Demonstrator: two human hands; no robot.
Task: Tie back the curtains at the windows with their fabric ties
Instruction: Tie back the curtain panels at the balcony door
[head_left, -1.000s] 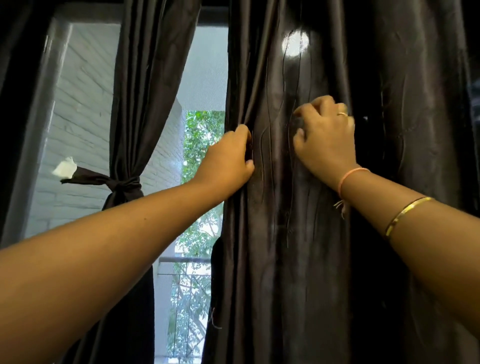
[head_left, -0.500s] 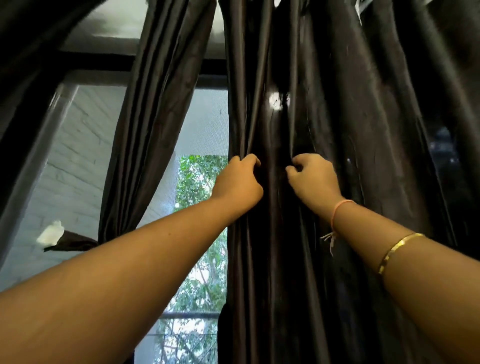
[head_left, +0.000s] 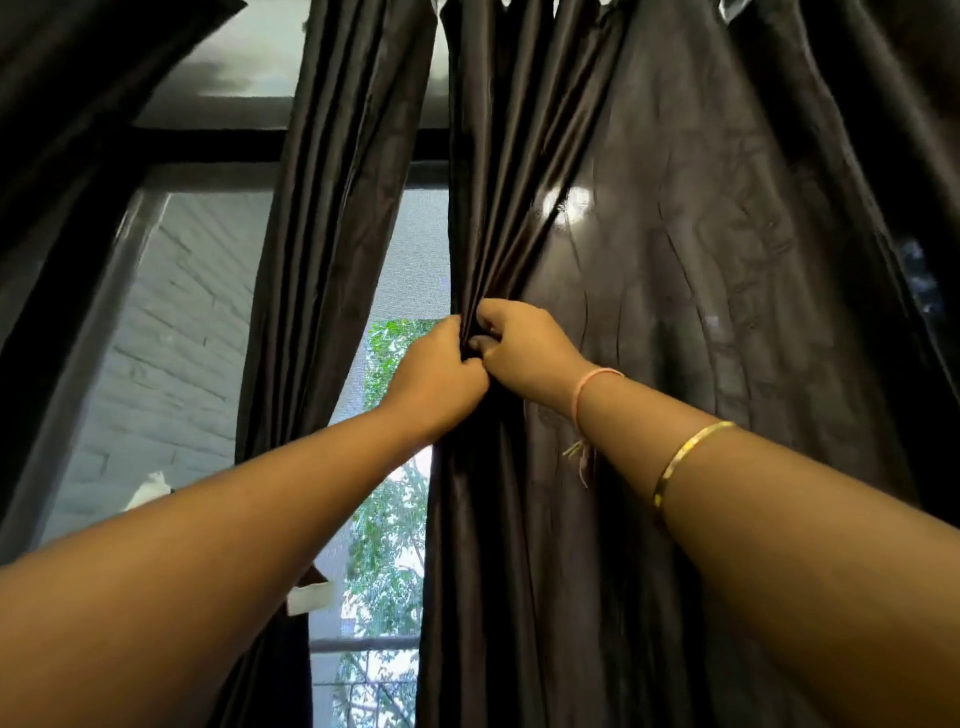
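Far left, dark window frame (head_left: 78, 291); pale brick wall (head_left: 171, 332) outside. Left curtain (head_left: 332, 218) hangs in narrow folds, foliage (head_left: 387, 519) showing in the gap. Left hand (head_left: 436, 379), grip closed on the right curtain (head_left: 701, 312) inner edge. Right hand (head_left: 524, 348) touching it, grip clenched on the same bunched folds. Pink thread (head_left: 587, 395) and gold bangle (head_left: 685, 457) on right forearm.

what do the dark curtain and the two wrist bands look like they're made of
Curtain: a dark woven fabric with a satin-like sheen, judging by the bright glare patch and soft folds; possibly polyester or silk. Bangle: polished gold-coloured metal, a thin rigid band with bright highlights. Pink band: looks like thread or cord, with loose frayed ends hanging.
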